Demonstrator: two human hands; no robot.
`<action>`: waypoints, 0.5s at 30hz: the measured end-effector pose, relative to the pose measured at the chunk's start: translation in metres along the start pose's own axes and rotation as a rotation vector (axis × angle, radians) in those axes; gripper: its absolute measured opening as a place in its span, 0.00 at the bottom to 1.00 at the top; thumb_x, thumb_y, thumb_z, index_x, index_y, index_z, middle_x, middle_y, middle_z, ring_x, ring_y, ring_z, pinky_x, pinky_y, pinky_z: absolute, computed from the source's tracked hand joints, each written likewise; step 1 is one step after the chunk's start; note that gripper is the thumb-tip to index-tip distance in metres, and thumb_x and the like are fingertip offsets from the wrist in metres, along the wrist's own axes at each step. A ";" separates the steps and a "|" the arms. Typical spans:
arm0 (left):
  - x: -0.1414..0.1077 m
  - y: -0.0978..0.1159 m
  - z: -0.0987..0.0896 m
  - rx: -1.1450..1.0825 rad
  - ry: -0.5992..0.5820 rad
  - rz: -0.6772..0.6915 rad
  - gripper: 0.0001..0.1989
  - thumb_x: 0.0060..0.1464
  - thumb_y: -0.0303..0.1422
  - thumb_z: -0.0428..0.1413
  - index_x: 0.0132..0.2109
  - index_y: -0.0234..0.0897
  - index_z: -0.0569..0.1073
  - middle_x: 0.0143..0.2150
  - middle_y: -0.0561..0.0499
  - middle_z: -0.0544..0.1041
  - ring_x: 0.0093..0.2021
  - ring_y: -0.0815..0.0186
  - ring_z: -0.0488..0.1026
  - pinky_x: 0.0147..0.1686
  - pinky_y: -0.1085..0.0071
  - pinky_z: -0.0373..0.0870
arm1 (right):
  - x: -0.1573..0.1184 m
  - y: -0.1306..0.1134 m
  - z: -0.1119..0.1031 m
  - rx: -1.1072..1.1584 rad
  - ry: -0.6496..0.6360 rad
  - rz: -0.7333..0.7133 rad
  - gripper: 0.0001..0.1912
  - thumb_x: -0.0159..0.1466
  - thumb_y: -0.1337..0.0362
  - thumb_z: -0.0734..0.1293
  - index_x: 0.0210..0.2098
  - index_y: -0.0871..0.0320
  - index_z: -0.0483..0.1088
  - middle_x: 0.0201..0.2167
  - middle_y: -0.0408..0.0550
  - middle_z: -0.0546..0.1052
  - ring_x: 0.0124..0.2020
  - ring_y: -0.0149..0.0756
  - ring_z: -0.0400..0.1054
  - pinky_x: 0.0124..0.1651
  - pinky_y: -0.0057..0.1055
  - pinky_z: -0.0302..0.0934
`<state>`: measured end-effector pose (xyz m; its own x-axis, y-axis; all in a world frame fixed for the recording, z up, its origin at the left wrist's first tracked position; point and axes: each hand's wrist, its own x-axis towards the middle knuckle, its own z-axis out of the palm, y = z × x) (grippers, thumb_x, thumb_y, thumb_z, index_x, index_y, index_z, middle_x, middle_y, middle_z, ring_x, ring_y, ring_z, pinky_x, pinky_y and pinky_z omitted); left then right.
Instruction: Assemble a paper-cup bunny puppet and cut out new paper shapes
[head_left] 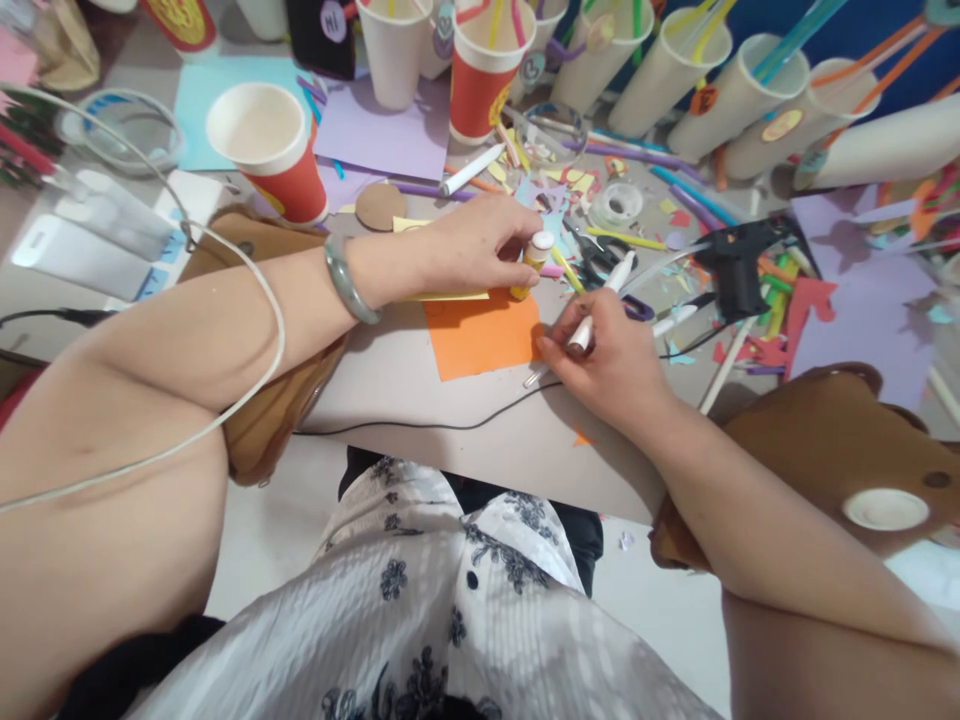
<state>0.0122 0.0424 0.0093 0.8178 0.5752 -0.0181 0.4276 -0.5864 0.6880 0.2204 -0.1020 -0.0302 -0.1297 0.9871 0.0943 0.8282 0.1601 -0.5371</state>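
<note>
My left hand, with a bracelet at the wrist, has its thumb and fingers closed on a small yellow bottle with a white cap, above the far right corner of an orange sheet. My right hand is curled around a white marker at the sheet's right edge. A thin clear stick shows under its fingers. Yellow paper lies partly beneath my left hand. Black scissors lie beyond my right hand.
Paper cups with coloured straws line the back. A red cup stands at the left. A black glue gun and paper scraps lie at the right. Brown bags flank the table edge; a white cable crosses my left arm.
</note>
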 end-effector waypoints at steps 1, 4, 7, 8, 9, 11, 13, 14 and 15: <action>0.000 0.000 0.000 0.003 0.000 0.000 0.07 0.56 0.35 0.59 0.35 0.38 0.79 0.31 0.48 0.78 0.34 0.63 0.72 0.37 0.62 0.60 | 0.000 0.000 0.000 -0.001 -0.004 0.001 0.11 0.69 0.54 0.69 0.46 0.49 0.66 0.30 0.46 0.78 0.26 0.43 0.70 0.34 0.43 0.66; -0.001 0.001 0.000 0.025 -0.004 0.013 0.07 0.56 0.36 0.58 0.35 0.39 0.79 0.31 0.49 0.78 0.34 0.62 0.72 0.37 0.62 0.61 | 0.000 0.000 0.000 -0.006 -0.018 0.006 0.11 0.68 0.55 0.69 0.48 0.49 0.66 0.31 0.47 0.78 0.27 0.44 0.71 0.35 0.43 0.66; -0.002 0.002 0.001 0.076 -0.006 0.048 0.07 0.57 0.36 0.59 0.33 0.40 0.77 0.32 0.49 0.78 0.35 0.62 0.72 0.37 0.63 0.61 | 0.000 0.000 -0.001 -0.019 -0.028 0.011 0.11 0.68 0.57 0.69 0.48 0.49 0.66 0.32 0.47 0.79 0.28 0.45 0.72 0.36 0.43 0.65; -0.001 0.002 0.001 0.096 -0.007 0.063 0.07 0.57 0.36 0.59 0.33 0.40 0.77 0.32 0.48 0.78 0.36 0.62 0.73 0.37 0.63 0.61 | 0.000 0.000 -0.001 -0.024 -0.032 0.013 0.11 0.68 0.57 0.69 0.48 0.49 0.66 0.32 0.47 0.79 0.28 0.45 0.72 0.36 0.43 0.65; -0.001 0.002 0.001 0.115 -0.009 0.077 0.07 0.57 0.36 0.59 0.33 0.40 0.77 0.32 0.48 0.78 0.36 0.61 0.73 0.37 0.64 0.62 | 0.000 0.000 -0.001 -0.030 -0.034 0.013 0.10 0.69 0.57 0.69 0.48 0.49 0.66 0.32 0.47 0.79 0.28 0.45 0.73 0.36 0.43 0.65; -0.001 0.001 0.001 0.146 -0.017 0.101 0.07 0.58 0.36 0.59 0.34 0.40 0.77 0.33 0.48 0.79 0.37 0.60 0.74 0.38 0.64 0.63 | 0.000 0.001 0.000 -0.040 -0.030 0.006 0.10 0.69 0.57 0.69 0.47 0.49 0.66 0.32 0.47 0.79 0.28 0.45 0.73 0.36 0.42 0.65; 0.000 0.001 0.002 0.169 -0.023 0.115 0.07 0.58 0.36 0.58 0.36 0.40 0.79 0.33 0.48 0.79 0.39 0.60 0.75 0.39 0.64 0.63 | 0.000 0.003 0.000 -0.043 -0.017 -0.017 0.11 0.69 0.56 0.69 0.47 0.49 0.66 0.31 0.46 0.79 0.27 0.44 0.72 0.35 0.41 0.64; 0.000 0.001 0.001 0.179 -0.028 0.118 0.07 0.59 0.36 0.58 0.37 0.40 0.79 0.33 0.47 0.80 0.39 0.59 0.76 0.39 0.65 0.63 | 0.000 0.003 0.001 -0.042 -0.008 -0.032 0.11 0.69 0.56 0.69 0.47 0.50 0.66 0.31 0.46 0.79 0.26 0.44 0.72 0.34 0.40 0.63; 0.000 0.001 0.001 0.189 -0.035 0.120 0.08 0.59 0.37 0.58 0.38 0.39 0.79 0.34 0.47 0.80 0.40 0.59 0.76 0.40 0.65 0.63 | 0.000 0.004 0.001 -0.039 0.000 -0.047 0.11 0.69 0.56 0.69 0.47 0.50 0.65 0.30 0.45 0.79 0.26 0.43 0.71 0.33 0.40 0.63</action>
<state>0.0128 0.0407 0.0094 0.8787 0.4765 0.0286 0.3882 -0.7481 0.5381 0.2231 -0.1015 -0.0330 -0.1690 0.9784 0.1190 0.8416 0.2061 -0.4993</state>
